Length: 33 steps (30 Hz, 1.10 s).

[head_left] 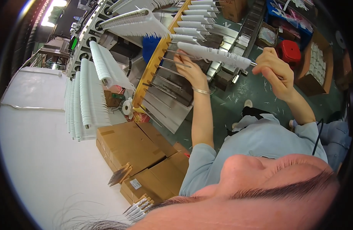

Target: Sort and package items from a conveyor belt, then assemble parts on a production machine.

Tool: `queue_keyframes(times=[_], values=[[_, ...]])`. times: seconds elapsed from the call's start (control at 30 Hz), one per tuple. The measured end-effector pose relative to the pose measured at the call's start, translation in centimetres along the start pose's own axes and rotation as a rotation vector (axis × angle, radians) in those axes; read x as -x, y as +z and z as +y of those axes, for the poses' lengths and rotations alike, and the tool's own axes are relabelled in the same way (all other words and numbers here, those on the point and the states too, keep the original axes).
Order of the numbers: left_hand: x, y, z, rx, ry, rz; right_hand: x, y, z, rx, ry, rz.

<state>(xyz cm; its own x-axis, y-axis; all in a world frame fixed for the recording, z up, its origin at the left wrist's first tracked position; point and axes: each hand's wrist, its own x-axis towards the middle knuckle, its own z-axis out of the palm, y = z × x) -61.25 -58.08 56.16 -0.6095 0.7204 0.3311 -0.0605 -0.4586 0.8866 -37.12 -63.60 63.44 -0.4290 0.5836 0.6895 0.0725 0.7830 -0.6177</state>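
- the right hand (pixel 275 69) is raised and pinched shut on the near end of a thin metal rod (pixel 254 63), fingers folded over it.
- that rod runs through a long bundle of white plastic pieces (pixel 214 55), which stretches from just beside the right hand leftward and slightly up toward the rack.
- the left hand (pixel 190 71) sits under the far end of the bundle, fingers spread and reaching up against the rods; whether it truly clasps the bundle or only steadies it i cannot tell from here. a thin bracelet (pixel 201 91) circles its wrist.
- so the bundle lies between the two hands, spanning the gap, its right tip at the grip and its left tip at the yellow rack (pixel 153 65).
- the rack is a tilted yellow bar with bare metal pins (pixel 167 80) sticking out below the bundle and filled white rows above it.
- more loaded white rows (pixel 88 99) hang at the left, above brown cardboard boxes (pixel 134 149).
- a red stool (pixel 289 50) stands on the green floor (pixel 241 96) beyond the right hand, well apart.
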Motion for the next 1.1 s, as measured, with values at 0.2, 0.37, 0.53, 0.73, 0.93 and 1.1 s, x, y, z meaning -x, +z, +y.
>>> queue_keyframes(times=[0.2,0.37,0.53,0.73,0.93,1.1], values=[[4.7,3.1,2.1,0.123,-0.021,-0.089,1.7,-2.3,-0.4,-0.009,-0.134,0.072],[5.5,3.8,1.2,0.106,-0.019,-0.173,2.4,-3.4,-1.6,0.057,-0.093,0.096],[3.4,4.7,0.0,-0.036,0.081,-0.003,1.2,-2.6,-1.0,0.135,-0.035,0.022],[0.1,4.1,0.6,0.245,-0.103,0.147,-0.8,-1.2,1.4,0.037,0.004,-0.001],[0.9,3.9,0.2,0.284,-0.092,0.093,1.0,-2.2,2.4,-0.186,0.029,0.116],[3.0,5.1,0.3,0.491,-0.148,-0.018,3.4,-4.6,4.5,-0.263,-0.042,0.207]])
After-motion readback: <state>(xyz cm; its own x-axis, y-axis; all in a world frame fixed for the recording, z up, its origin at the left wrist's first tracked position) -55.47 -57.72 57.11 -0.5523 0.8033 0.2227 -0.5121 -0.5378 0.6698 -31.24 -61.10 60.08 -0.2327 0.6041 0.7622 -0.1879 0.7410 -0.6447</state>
